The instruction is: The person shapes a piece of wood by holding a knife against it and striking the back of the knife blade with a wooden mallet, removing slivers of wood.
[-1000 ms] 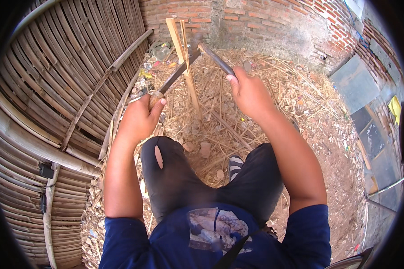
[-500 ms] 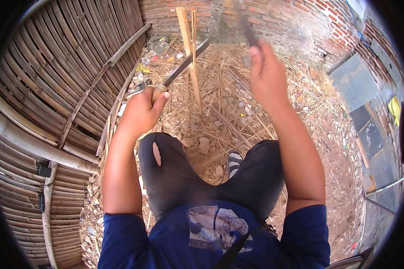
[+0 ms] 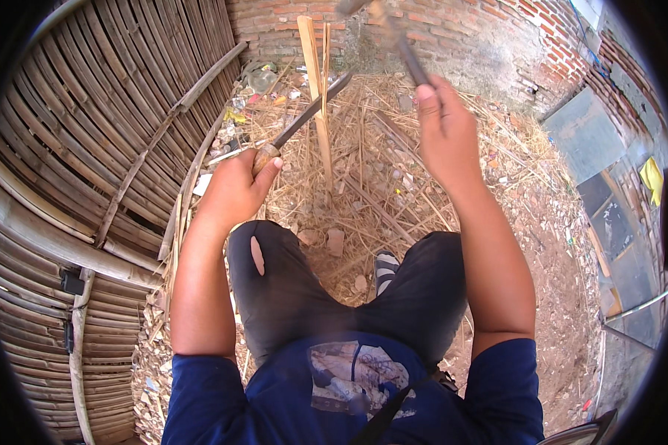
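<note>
My left hand (image 3: 234,185) is closed round the wooden handle of a long knife (image 3: 302,124), its dark blade slanting up to the right. The blade sits in the split of an upright piece of wood (image 3: 309,48), a broad strip on one side and a thin sliver on the other. Raised to the right of the wood, my right hand (image 3: 450,130) grips the dark handle of a hammer (image 3: 412,63). Its head, blurred and partly cut off, shows at the top edge, up and to the left of my fist.
Dry straw, split sticks and rubble (image 3: 382,178) cover the ground ahead. A bamboo slat wall (image 3: 119,126) rises close on the left and a brick wall (image 3: 460,44) stands at the back. Grey sheets (image 3: 586,137) lean on the right, near a yellow cloth (image 3: 652,180).
The hammer's head has come into view at the top edge. My right hand has shifted slightly down and right. The split wood and knife have moved a little right.
</note>
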The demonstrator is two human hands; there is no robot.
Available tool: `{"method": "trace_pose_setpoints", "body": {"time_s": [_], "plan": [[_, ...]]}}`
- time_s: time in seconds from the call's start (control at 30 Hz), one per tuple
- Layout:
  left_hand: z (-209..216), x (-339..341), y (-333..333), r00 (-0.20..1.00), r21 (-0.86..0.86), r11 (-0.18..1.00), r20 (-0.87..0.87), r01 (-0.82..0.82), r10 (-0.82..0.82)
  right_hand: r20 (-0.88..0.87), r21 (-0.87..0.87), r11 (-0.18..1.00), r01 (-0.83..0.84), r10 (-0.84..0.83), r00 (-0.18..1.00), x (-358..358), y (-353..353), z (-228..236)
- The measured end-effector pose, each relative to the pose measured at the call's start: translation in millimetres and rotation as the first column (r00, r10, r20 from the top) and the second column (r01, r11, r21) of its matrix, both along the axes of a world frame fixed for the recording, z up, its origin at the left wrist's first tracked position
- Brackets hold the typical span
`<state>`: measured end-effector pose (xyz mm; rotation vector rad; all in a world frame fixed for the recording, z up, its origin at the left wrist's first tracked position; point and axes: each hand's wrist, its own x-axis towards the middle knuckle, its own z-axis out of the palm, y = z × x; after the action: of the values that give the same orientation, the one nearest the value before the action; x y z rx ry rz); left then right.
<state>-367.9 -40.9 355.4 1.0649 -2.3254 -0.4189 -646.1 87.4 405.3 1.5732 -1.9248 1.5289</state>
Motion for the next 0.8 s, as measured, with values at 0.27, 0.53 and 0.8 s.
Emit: {"method": "trace_pose_setpoints", "body": {"time_s": [0.27, 0.53, 0.8], "plan": [[1.9, -8.1, 3.0, 1.000, 0.039, 0.999, -0.006, -0.009, 0.010, -0.162, 0.387, 0.920, 0.063, 0.001, 0.987, -1.5, -8.2, -49.2], [1.4, -5.0, 5.7, 0.999, 0.030, 0.999, 0.028, -0.019, 0.018, -0.065, 0.403, 0.915, 0.031, -0.006, 0.998, -11.3, -7.3, -28.4], [-4.6, -7.6, 2.5, 1.000, 0.035, 0.999, -0.008, -0.012, 0.012, -0.025, 0.146, 0.986, 0.076, -0.073, 0.997, -5.4, 9.9, -17.2]]}}
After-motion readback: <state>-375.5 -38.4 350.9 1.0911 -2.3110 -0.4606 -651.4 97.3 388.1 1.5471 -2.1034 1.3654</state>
